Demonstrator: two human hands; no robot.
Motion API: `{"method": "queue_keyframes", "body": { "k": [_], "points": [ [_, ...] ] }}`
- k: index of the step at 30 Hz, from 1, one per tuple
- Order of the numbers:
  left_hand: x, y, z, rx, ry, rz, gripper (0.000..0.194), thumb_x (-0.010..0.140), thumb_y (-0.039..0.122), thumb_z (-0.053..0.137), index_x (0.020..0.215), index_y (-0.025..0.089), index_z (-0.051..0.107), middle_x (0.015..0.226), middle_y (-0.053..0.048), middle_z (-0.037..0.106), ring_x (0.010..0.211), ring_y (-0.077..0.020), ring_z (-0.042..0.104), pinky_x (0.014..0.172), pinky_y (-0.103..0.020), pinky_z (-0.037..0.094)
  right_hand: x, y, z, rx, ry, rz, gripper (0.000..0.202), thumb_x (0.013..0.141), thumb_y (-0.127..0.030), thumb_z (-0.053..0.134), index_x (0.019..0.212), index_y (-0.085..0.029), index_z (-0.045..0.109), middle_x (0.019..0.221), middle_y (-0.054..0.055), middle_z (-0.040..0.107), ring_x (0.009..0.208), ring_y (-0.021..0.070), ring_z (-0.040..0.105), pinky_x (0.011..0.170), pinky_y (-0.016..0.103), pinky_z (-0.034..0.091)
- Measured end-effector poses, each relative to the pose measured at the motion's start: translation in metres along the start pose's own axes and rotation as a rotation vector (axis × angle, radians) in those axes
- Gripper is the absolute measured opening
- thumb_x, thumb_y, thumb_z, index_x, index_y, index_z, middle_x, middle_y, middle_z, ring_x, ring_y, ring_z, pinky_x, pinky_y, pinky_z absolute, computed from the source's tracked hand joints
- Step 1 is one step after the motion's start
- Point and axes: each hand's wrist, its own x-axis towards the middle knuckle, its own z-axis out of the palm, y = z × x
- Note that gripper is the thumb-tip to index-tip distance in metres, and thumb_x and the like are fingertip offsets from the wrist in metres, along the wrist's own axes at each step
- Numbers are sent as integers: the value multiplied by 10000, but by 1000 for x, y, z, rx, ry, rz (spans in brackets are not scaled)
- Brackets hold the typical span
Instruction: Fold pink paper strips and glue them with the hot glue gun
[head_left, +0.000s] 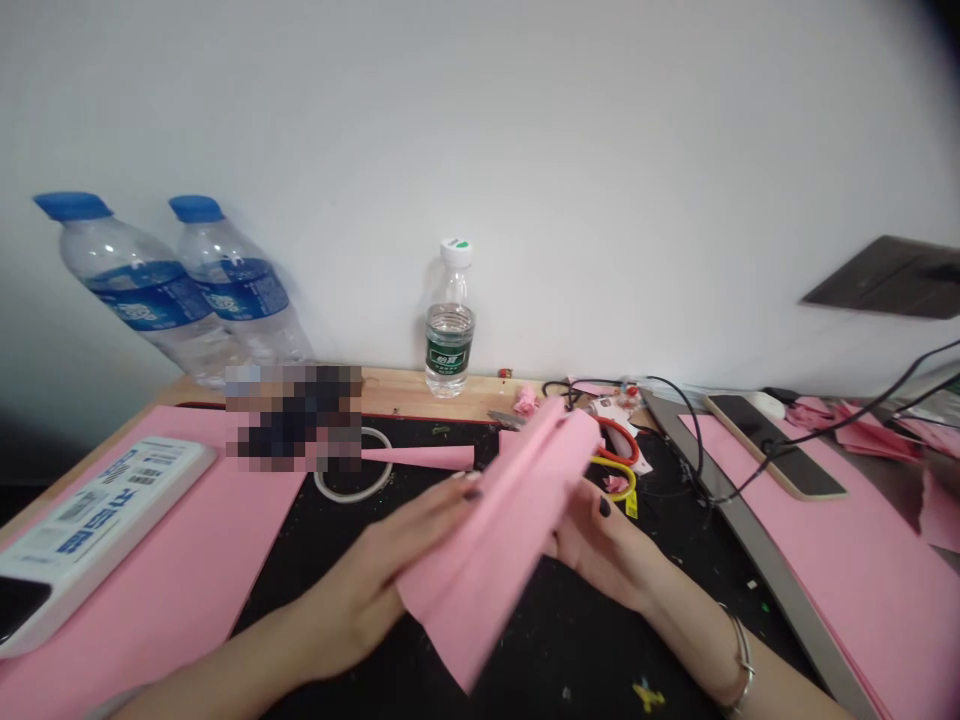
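Note:
A folded sheet of pink paper (502,560) slants upward between my hands, its layers creased lengthwise and its edges a little blurred. My left hand (375,580) grips it from the left side, fingers partly behind the fold. On the right, my right hand (607,550) holds the paper with the thumb along its edge and the other fingers partly hidden. Just beyond the paper lie scissors with red and yellow handles (619,440), partly covered by it. A narrow pink paper piece (427,457) rests on the black mat (600,650) behind my left hand.
Two large blue-capped bottles (150,290) and a small water bottle (450,330) stand by the wall. Pink sheets (255,540) with a white device (105,530) lie left. Rightward are a phone (776,445), black cables (750,470) and paper scraps. A pale ring (330,490) sits mid-left.

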Motion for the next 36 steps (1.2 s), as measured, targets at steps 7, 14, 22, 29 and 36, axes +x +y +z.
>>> {"method": "queue_keyframes", "body": {
  "k": [7,14,22,29,36],
  "points": [
    [5,13,11,363,-436,204,594,723,218,666,1290,314,515,1525,-28,265,1398,-347,154,1103,-579,156,-1,3,12,-65,30,41,514,703,-288,772,1172,-233,567,1278,120,589,1077,276,609,927,477,456],
    [4,12,9,289,-399,204,721,739,423,695,1387,291,407,1552,-76,142,1389,-382,150,1102,-572,182,2,5,9,-110,134,-38,271,748,-248,712,1006,-192,648,1029,72,704,911,219,666,835,372,516],
    [2,15,6,130,-99,166,326,819,291,571,1140,230,553,1392,-100,472,1266,-279,453,1037,-392,383,7,5,5,-3,303,-82,286,703,-219,752,958,-194,625,860,19,711,750,168,657,713,293,530],
    [0,2,9,165,-43,53,353,863,226,537,1197,265,432,1278,-53,557,1181,-208,521,1011,-357,415,5,3,7,-53,400,-78,374,649,-243,782,970,-190,596,770,-10,666,626,143,607,613,269,509],
    [0,16,0,326,-68,45,334,878,218,507,1206,263,460,1264,-37,575,1169,-187,536,1020,-329,416,0,-40,11,-680,374,-94,528,754,-313,642,1245,-225,468,1048,59,647,898,235,622,751,347,496]
  ]
}}
